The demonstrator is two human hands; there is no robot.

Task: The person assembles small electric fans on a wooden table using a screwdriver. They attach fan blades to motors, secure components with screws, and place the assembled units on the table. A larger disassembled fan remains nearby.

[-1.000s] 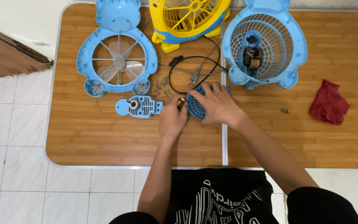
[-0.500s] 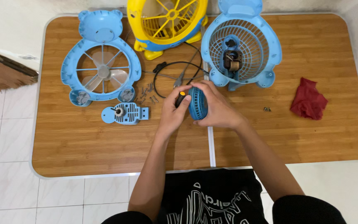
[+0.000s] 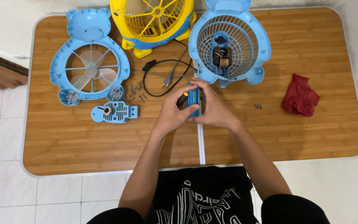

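Head camera looked straight down on a wooden table, and both forearms reached up from the bottom edge and met near its middle seam. Left hand came in from the lower left with the wrist bent slightly inward, its fingers curled around the left side of a small blue round part, the thumb lying across the near edge. A black and orange screwdriver handle showed between that thumb and the part; which fingers gripped it could not be told. Right hand came in from the lower right, palm turned toward the left hand, its fingers wrapped closed over the right side and top of the same part. So the part sat lifted and clamped between both hands, just below the blue fan cage, which stood at the far side of the table. A black cable looped just left of the hands, between them and the blue fan front with its clear blades. Loose screws lay scattered beside that loop. Below the fan front lay a small blue motor cover, well apart from the left hand. A yellow fan stood left of the cage, and a red cloth lay far to the right of the hands.
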